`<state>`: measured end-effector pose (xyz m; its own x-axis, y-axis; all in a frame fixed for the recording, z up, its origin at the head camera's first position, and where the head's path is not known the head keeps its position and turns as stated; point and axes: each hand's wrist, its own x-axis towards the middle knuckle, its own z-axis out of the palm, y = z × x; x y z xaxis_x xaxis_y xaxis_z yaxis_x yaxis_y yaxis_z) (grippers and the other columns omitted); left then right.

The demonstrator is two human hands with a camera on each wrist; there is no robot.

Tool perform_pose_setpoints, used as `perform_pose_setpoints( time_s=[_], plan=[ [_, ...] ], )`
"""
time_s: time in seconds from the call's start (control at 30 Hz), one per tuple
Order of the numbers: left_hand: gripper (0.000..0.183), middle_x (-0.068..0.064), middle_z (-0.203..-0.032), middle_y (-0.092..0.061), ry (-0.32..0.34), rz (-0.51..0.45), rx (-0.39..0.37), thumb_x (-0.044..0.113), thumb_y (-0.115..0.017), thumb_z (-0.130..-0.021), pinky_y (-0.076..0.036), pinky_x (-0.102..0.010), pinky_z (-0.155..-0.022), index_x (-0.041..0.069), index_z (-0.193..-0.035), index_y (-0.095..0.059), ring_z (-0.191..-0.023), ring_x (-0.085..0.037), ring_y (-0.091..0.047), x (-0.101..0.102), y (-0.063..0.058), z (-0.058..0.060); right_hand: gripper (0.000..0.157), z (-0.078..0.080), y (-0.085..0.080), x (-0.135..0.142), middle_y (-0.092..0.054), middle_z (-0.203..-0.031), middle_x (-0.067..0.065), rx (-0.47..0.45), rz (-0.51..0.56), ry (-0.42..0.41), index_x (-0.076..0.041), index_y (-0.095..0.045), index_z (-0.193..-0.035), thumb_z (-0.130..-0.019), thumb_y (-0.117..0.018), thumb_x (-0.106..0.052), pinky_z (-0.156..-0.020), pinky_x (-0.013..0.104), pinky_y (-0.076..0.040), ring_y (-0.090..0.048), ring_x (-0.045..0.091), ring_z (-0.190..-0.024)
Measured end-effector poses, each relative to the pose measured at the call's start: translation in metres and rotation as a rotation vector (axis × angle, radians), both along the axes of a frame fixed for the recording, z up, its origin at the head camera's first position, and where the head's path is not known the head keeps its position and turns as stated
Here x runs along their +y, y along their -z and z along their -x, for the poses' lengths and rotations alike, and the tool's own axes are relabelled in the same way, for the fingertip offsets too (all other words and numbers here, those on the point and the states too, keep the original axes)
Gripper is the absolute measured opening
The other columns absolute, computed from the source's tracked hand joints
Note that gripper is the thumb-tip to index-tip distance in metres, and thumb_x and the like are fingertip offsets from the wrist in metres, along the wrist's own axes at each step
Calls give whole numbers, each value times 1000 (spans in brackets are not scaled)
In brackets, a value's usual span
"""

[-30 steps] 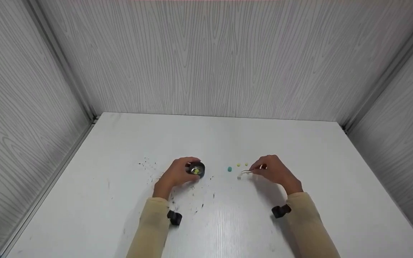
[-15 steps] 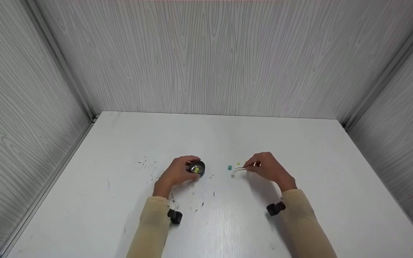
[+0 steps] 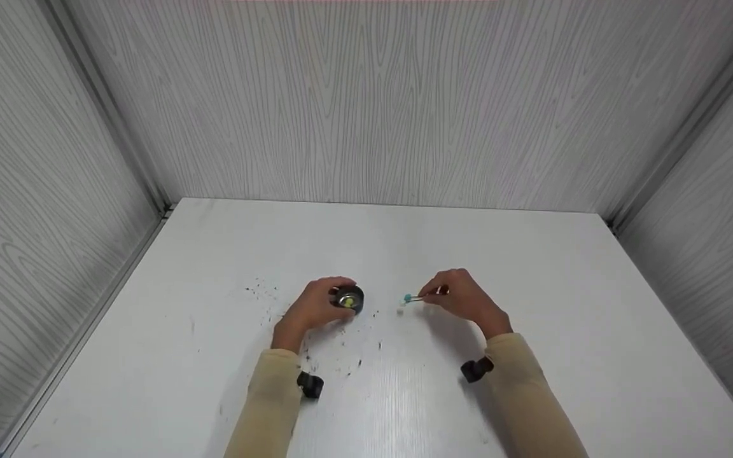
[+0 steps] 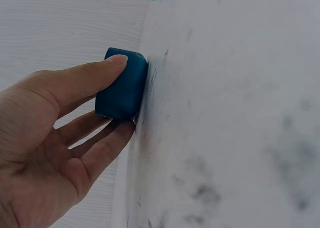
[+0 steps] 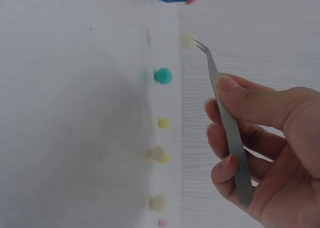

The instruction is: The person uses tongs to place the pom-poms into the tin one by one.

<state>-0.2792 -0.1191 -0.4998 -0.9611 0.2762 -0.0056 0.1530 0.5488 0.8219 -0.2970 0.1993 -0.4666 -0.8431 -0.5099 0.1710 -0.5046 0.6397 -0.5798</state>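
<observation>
The head view looks from above and well back, facing forward and down across the table (image 3: 500, 254) to the back wall (image 3: 366, 102). The left wrist view looks from close by along the left hand (image 4: 65, 123) to the blue cup (image 4: 122, 87), the table turned upright at its right. The right wrist view, also near, looks along the right hand (image 5: 275, 138) to the tweezers (image 5: 231, 128), the table at its left. All 3 share the blue cup and teal ball (image 5: 163, 76).
</observation>
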Motion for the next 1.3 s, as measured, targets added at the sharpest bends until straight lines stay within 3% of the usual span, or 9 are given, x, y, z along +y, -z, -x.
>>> perform_pose_setpoints(
  time_s=[0.5,1.3],
  plan=[
    [57,-13,-142,-64,-9,19,14,8,-83,-85,-46,-55,-114,13,-138,-64,-132,-38,-61,1,1,0,13,5,-1,-34,-79,-98,4,-17,0,28,-12,-84,-100,-92,-76,-6,-77,27,-53,-66,14,-86],
    [59,-14,-143,-63,23,2,3,7,-83,-84,-49,-52,-112,10,-140,-63,-132,-39,-61,1,-1,1,15,9,-4,-84,-80,-99,4,2,-4,-17,-11,-84,-101,-90,-77,-4,-76,29,-56,-64,13,-84]
  ],
)
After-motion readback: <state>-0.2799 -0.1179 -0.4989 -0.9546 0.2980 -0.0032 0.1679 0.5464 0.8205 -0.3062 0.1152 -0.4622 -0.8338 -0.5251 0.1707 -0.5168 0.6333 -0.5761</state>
